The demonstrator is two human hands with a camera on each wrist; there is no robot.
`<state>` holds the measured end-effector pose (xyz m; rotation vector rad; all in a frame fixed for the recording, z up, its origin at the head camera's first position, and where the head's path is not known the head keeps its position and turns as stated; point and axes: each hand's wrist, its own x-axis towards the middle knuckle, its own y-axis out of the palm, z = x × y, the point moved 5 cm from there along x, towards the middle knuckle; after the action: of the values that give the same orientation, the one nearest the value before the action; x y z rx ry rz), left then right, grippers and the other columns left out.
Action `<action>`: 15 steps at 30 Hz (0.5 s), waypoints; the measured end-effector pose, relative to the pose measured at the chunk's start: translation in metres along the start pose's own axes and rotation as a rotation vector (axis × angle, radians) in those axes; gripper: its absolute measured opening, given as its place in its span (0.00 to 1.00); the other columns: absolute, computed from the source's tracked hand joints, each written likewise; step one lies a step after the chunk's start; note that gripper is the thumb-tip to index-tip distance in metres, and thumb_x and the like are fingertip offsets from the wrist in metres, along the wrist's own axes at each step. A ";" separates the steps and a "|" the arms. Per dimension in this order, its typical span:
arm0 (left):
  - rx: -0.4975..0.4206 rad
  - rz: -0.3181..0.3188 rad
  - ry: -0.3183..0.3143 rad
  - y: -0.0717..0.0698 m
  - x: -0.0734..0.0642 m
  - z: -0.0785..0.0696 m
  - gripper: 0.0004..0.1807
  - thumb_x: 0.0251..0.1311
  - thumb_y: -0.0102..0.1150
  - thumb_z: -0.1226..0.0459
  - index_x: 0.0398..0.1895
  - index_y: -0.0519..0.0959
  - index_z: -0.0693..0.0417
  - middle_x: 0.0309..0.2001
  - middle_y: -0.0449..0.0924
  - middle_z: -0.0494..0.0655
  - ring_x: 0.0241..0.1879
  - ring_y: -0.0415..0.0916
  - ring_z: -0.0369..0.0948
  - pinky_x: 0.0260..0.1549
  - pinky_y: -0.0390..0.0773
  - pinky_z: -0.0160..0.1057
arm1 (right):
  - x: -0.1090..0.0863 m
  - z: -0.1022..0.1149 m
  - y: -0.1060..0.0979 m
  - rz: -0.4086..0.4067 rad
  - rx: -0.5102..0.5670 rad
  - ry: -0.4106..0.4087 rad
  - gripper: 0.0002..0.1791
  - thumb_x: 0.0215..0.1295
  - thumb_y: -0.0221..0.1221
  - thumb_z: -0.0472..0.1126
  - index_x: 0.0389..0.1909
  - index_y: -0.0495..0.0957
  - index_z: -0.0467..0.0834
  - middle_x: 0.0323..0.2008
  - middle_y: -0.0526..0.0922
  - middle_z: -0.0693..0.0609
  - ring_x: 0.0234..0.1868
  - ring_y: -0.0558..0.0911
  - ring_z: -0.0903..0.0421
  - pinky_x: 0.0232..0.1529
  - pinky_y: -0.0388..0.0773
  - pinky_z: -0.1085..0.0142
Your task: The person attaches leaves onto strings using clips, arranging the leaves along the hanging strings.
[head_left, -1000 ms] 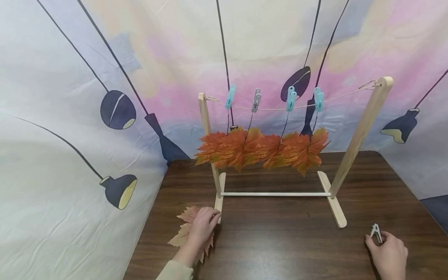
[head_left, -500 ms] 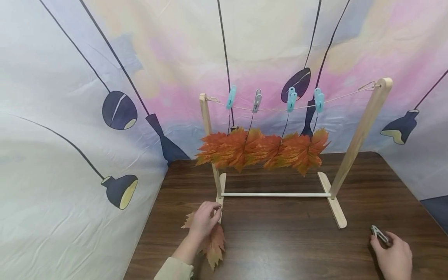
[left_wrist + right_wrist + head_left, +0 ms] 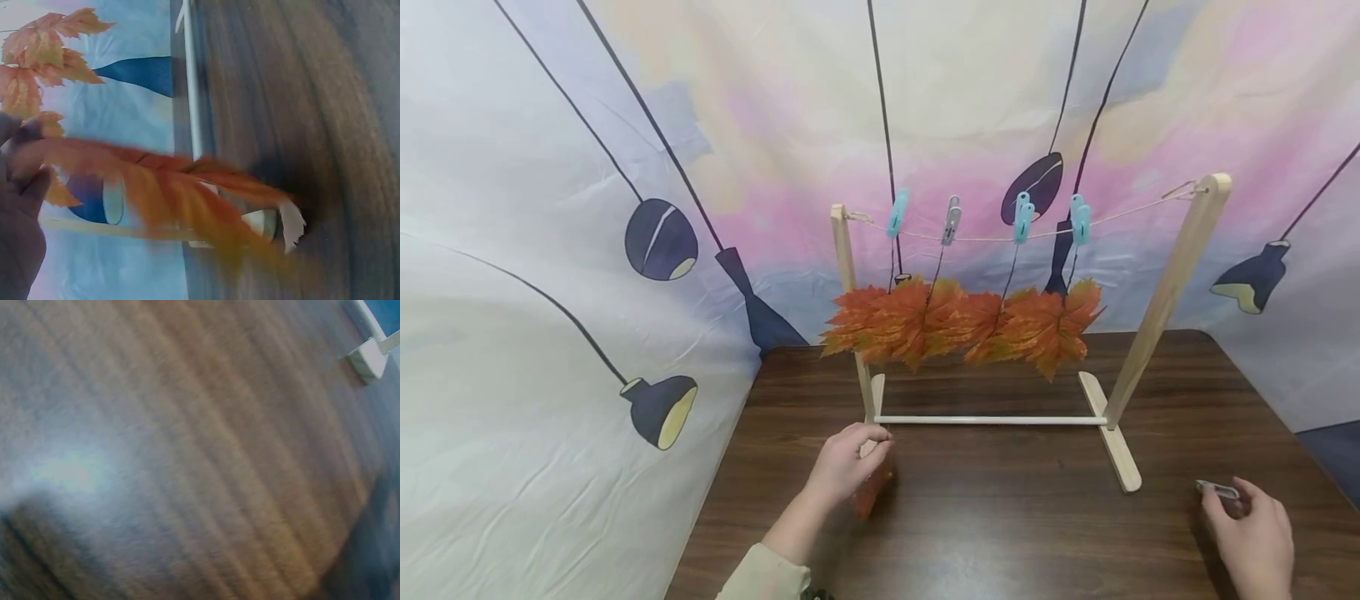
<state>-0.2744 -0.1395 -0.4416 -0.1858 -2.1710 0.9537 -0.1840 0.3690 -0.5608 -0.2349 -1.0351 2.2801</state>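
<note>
My left hand [image 3: 844, 468] pinches an orange artificial maple leaf [image 3: 871, 493] near its stem, by the left foot of a wooden stand. In the left wrist view the leaf [image 3: 169, 181] hangs blurred from the fingertips, its pale underside curling at one tip. At the right, my right hand [image 3: 1253, 533] holds a grey clothespin [image 3: 1219, 490] between thumb and fingers, low over the table. The right wrist view shows neither this hand's fingers nor the clothespin clearly.
The wooden stand [image 3: 1138, 358] carries a string [image 3: 985, 239] between its posts. Blue clothespins [image 3: 1022, 218] and a grey one [image 3: 951, 220] hold several orange leaves [image 3: 917, 321] on it. A white rod [image 3: 992, 420] joins the feet on the brown table [image 3: 1000, 517]. A printed cloth hangs behind.
My left hand has lifted the leaf and moved right and slightly forward, turning it from flat to hanging edge-on. My right hand has shifted slightly right, tilting the clothespin flatter.
</note>
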 end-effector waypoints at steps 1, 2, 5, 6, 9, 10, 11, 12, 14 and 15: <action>-0.013 0.031 -0.013 0.001 0.001 0.000 0.03 0.54 0.65 0.67 0.29 0.81 0.49 0.31 0.81 0.36 0.34 0.78 0.34 0.33 0.77 0.35 | 0.000 0.002 -0.001 -0.007 0.002 -0.013 0.28 0.62 0.54 0.42 0.55 0.66 0.23 0.42 0.74 0.25 0.49 0.66 0.35 0.47 0.60 0.44; -0.020 0.064 -0.024 0.002 0.001 0.000 0.02 0.55 0.64 0.66 0.30 0.81 0.49 0.31 0.81 0.36 0.34 0.78 0.34 0.34 0.77 0.35 | 0.001 0.004 -0.002 -0.013 0.006 -0.025 0.28 0.62 0.54 0.42 0.55 0.67 0.23 0.42 0.74 0.26 0.48 0.67 0.36 0.46 0.60 0.45; -0.044 0.151 -0.056 0.004 0.002 -0.001 0.02 0.59 0.61 0.63 0.31 0.82 0.50 0.32 0.81 0.36 0.35 0.78 0.33 0.36 0.78 0.37 | 0.001 0.010 -0.004 -0.022 0.010 -0.050 0.28 0.63 0.54 0.43 0.55 0.67 0.24 0.41 0.74 0.27 0.47 0.67 0.38 0.43 0.61 0.46; -0.050 0.167 -0.065 0.005 0.002 -0.001 0.03 0.60 0.60 0.63 0.31 0.82 0.50 0.32 0.81 0.37 0.35 0.78 0.33 0.36 0.78 0.38 | 0.001 0.012 -0.005 -0.024 0.011 -0.057 0.28 0.63 0.54 0.43 0.55 0.67 0.24 0.42 0.74 0.27 0.47 0.67 0.38 0.42 0.61 0.46; -0.067 0.179 -0.075 0.005 0.003 -0.003 0.02 0.60 0.60 0.64 0.31 0.82 0.50 0.33 0.81 0.37 0.35 0.78 0.34 0.36 0.78 0.39 | 0.002 0.018 -0.008 -0.030 0.022 -0.053 0.28 0.64 0.54 0.43 0.56 0.66 0.24 0.44 0.72 0.28 0.48 0.67 0.38 0.43 0.61 0.46; -0.069 0.172 -0.075 0.005 0.004 -0.004 0.02 0.60 0.60 0.64 0.31 0.82 0.50 0.33 0.81 0.37 0.35 0.78 0.34 0.36 0.78 0.39 | 0.002 0.020 -0.010 -0.039 0.031 -0.047 0.28 0.64 0.54 0.42 0.57 0.65 0.24 0.44 0.71 0.29 0.48 0.67 0.38 0.44 0.61 0.46; -0.074 0.161 -0.075 0.005 0.005 -0.004 0.02 0.59 0.60 0.65 0.31 0.82 0.50 0.33 0.81 0.37 0.35 0.78 0.34 0.36 0.78 0.38 | 0.003 0.023 -0.011 -0.048 0.033 -0.044 0.28 0.64 0.54 0.42 0.57 0.65 0.25 0.44 0.71 0.30 0.48 0.68 0.38 0.44 0.61 0.47; -0.078 0.152 -0.076 0.004 0.006 -0.006 0.02 0.59 0.60 0.65 0.31 0.82 0.49 0.33 0.82 0.37 0.35 0.78 0.34 0.36 0.78 0.38 | 0.004 0.025 -0.013 -0.059 0.039 -0.037 0.28 0.64 0.54 0.42 0.57 0.66 0.25 0.45 0.71 0.30 0.47 0.68 0.38 0.44 0.61 0.48; -0.086 0.133 -0.081 0.003 0.009 -0.008 0.02 0.58 0.60 0.65 0.31 0.82 0.49 0.33 0.82 0.37 0.36 0.78 0.34 0.37 0.77 0.37 | 0.006 0.031 -0.017 -0.083 0.052 -0.020 0.27 0.63 0.54 0.41 0.58 0.66 0.27 0.45 0.72 0.31 0.47 0.68 0.40 0.45 0.61 0.49; -0.094 0.124 -0.086 0.002 0.010 -0.010 0.02 0.58 0.60 0.65 0.31 0.82 0.49 0.33 0.82 0.37 0.36 0.78 0.34 0.38 0.77 0.37 | 0.007 0.033 -0.019 -0.091 0.051 -0.014 0.27 0.63 0.55 0.41 0.58 0.67 0.28 0.45 0.72 0.33 0.45 0.69 0.42 0.44 0.62 0.51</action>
<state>-0.2755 -0.1282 -0.4329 -0.3334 -2.3078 0.9439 -0.1937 0.3621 -0.5237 -0.1477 -0.9735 2.2260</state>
